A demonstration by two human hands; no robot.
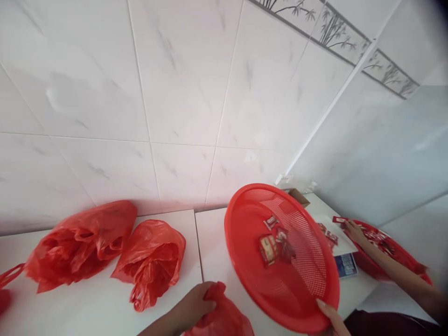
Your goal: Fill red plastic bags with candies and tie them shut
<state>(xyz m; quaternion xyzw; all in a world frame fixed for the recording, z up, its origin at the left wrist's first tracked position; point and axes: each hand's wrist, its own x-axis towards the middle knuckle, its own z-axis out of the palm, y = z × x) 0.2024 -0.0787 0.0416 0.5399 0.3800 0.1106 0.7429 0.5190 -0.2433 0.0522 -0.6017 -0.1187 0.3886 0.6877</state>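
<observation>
My left hand [194, 305] is closed on the top of a red plastic bag [221, 317] at the bottom middle of the white table [87, 308]. My right hand [331, 318] grips the near rim of a big round red mesh tray [280, 284], which is tilted up on edge toward the left. A few small red packets [275, 242] lie against the tray's mesh.
Two crumpled red plastic bags [82, 245] [152, 259] lie on the table's left. At right another person's hand [353, 232] reaches among small packets by a second red tray [392, 254], white sheet and blue-printed card [346, 264]. A cardboard box [299, 196] stands by the tiled wall.
</observation>
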